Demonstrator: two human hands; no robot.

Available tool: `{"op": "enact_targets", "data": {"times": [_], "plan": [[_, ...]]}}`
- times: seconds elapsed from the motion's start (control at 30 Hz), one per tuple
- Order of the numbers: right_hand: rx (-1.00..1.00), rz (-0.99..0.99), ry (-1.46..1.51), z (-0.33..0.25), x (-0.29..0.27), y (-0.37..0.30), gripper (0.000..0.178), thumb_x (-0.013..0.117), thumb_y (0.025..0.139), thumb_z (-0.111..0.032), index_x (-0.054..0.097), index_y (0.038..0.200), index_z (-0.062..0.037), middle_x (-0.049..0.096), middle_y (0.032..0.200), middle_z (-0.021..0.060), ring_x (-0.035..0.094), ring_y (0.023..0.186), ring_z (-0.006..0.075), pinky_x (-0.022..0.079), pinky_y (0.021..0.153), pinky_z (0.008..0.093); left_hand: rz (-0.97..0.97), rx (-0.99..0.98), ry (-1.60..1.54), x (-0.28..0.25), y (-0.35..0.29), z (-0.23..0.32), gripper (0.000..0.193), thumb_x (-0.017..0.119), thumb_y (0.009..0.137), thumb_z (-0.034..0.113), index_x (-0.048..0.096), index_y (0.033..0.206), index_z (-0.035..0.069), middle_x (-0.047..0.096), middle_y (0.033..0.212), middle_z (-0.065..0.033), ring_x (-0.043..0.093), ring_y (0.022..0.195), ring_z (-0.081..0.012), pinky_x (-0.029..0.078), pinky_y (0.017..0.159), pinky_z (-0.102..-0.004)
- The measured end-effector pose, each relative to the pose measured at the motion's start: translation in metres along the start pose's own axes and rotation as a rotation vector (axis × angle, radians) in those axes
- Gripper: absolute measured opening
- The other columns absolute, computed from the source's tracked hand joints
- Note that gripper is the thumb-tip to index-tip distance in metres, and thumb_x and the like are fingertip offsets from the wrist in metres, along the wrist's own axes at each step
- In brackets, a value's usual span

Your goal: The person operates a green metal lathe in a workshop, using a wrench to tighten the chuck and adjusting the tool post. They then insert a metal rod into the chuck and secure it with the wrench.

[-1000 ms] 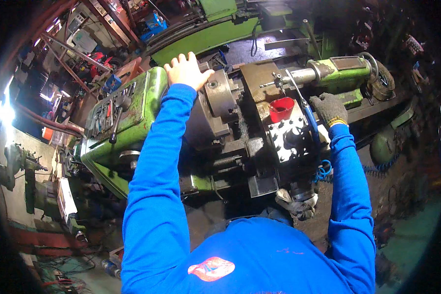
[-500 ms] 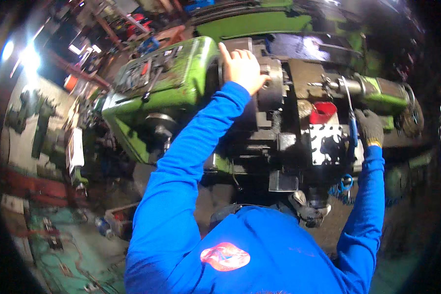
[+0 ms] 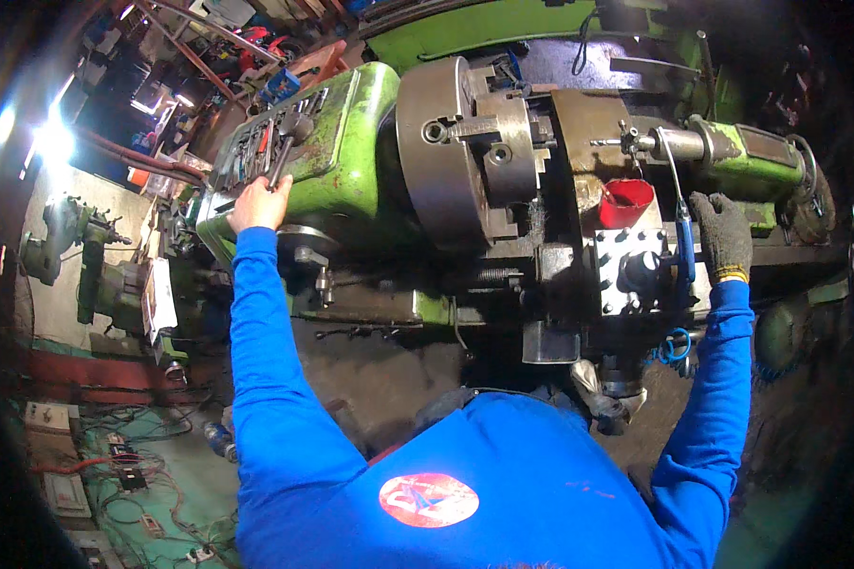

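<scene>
My bare left hand (image 3: 261, 204) is closed round the lower end of a hammer (image 3: 294, 129); its dark head lies among the tools on the green headstock of a lathe. Right of it is the big steel chuck (image 3: 443, 156), with a smaller jawed chuck (image 3: 510, 152) in its jaws. My gloved right hand (image 3: 727, 237) rests beside a blue-handled air blow gun (image 3: 685, 248), its fingers extended and no object visible in them. Left of the blow gun, the tool post (image 3: 626, 272) has a red cut-open container (image 3: 626, 203) behind it.
Wrenches and other hand tools (image 3: 253, 152) cover the headstock top. A drill bit (image 3: 607, 142) points from the green tailstock (image 3: 764, 161) toward the chuck. Cables (image 3: 142, 488) run over the green floor at lower left. Another machine (image 3: 76, 242) stands at far left.
My left hand has left the chuck and moved left to the headstock top, where it has taken hold of the hammer. My right hand stays near the blow gun.
</scene>
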State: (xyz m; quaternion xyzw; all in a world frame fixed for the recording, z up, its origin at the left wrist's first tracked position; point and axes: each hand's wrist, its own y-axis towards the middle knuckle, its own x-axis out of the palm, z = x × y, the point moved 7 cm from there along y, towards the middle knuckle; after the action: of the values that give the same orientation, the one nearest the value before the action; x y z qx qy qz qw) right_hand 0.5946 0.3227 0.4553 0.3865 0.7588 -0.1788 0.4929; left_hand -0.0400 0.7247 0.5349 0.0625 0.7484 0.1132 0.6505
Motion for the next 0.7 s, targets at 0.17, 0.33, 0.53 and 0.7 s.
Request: {"op": "enact_targets", "data": {"times": [0.17, 0.33, 0.53, 0.7], "plan": [[-0.003, -0.028, 0.01, -0.007, 0.0, 0.008, 0.054, 0.062, 0.097, -0.049, 0.075, 0.11, 0.0015, 0.073, 0.11, 0.0271, 0.068, 0.107, 0.0462, 0.052, 0.092, 0.0502, -0.087, 0.022, 0.005, -0.016, -0.024, 0.066, 0.077, 0.048, 0.094, 0.074, 0.075, 0.125, 0.009, 0.071, 0.13, -0.0223, 0.065, 0.127, -0.0393, 0.041, 0.11, -0.0605], [-0.082, -0.006, -0.065, 0.007, 0.009, 0.013, 0.054, 0.062, 0.096, -0.051, 0.075, 0.104, 0.0014, 0.073, 0.106, 0.0272, 0.069, 0.102, 0.0463, 0.052, 0.089, 0.0503, 0.003, 0.074, -0.083, -0.018, -0.034, 0.08, 0.081, 0.049, 0.095, 0.074, 0.072, 0.127, 0.004, 0.071, 0.13, -0.0247, 0.066, 0.125, -0.0411, 0.04, 0.111, -0.0594], [-0.08, 0.002, -0.101, 0.028, 0.016, 0.022, 0.057, 0.061, 0.097, -0.052, 0.076, 0.111, 0.0014, 0.074, 0.111, 0.0264, 0.071, 0.103, 0.0437, 0.052, 0.096, 0.0481, 0.18, 0.12, -1.02, 0.075, -0.097, 0.062, 0.038, 0.07, 0.099, 0.042, 0.067, 0.099, 0.005, 0.071, 0.096, -0.0133, 0.067, 0.09, -0.0306, 0.052, 0.084, -0.0426], [-0.026, -0.074, -0.126, -0.012, 0.006, 0.009, 0.056, 0.062, 0.095, -0.054, 0.077, 0.116, -0.0038, 0.073, 0.12, 0.0261, 0.07, 0.113, 0.0427, 0.053, 0.099, 0.0491, -0.346, 0.008, -1.121, 0.342, -0.264, 0.075, 0.04, 0.071, 0.098, 0.04, 0.066, 0.099, 0.0, 0.07, 0.093, -0.0179, 0.066, 0.085, -0.0341, 0.052, 0.082, -0.0448]]}}
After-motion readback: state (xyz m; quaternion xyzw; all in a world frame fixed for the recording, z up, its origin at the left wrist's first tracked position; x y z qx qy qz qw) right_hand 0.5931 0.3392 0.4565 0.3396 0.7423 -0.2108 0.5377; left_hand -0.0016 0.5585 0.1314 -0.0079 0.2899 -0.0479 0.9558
